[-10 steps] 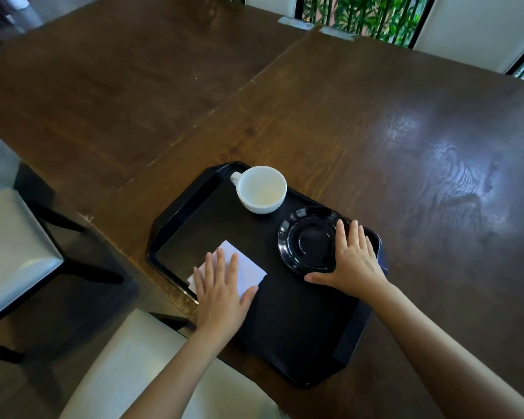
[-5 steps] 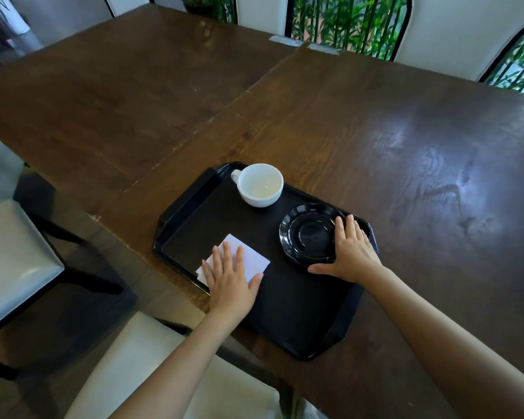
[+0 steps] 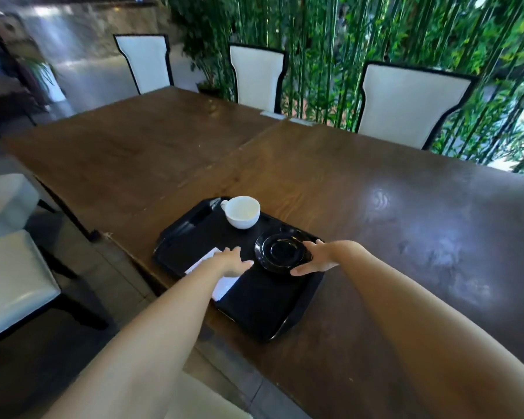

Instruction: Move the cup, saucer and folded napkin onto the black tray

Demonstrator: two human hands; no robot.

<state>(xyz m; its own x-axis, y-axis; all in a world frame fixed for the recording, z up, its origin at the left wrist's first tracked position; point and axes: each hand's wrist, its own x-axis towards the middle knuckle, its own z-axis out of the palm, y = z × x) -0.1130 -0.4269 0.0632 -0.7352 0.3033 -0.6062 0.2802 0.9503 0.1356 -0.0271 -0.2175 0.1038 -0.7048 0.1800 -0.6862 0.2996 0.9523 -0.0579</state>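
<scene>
A black tray [image 3: 254, 300] lies at the near edge of the dark wooden table [image 3: 375, 207]. On its far end stands an empty white cup [image 3: 242, 211], handle pointing left. A black saucer [image 3: 280, 252] sits on the tray's right side. A folded white napkin [image 3: 223, 287] lies on the near left part, mostly hidden under my left hand [image 3: 232, 261], which rests flat on it with fingers spread. My right hand [image 3: 321, 257] touches the saucer's right rim, thumb at the near edge and fingers at the far edge, not closed around it.
Three white high-backed chairs [image 3: 147, 62], [image 3: 256, 74], [image 3: 406, 104] stand along the table's far side before a bamboo screen [image 3: 315, 40]. A white chair seat [image 3: 12, 276] is at the near left, beside the table's edge.
The camera has tilted up, bringing the far chairs and bamboo into view. Both hands stay on the napkin and the saucer rim; the tray's items have not shifted.
</scene>
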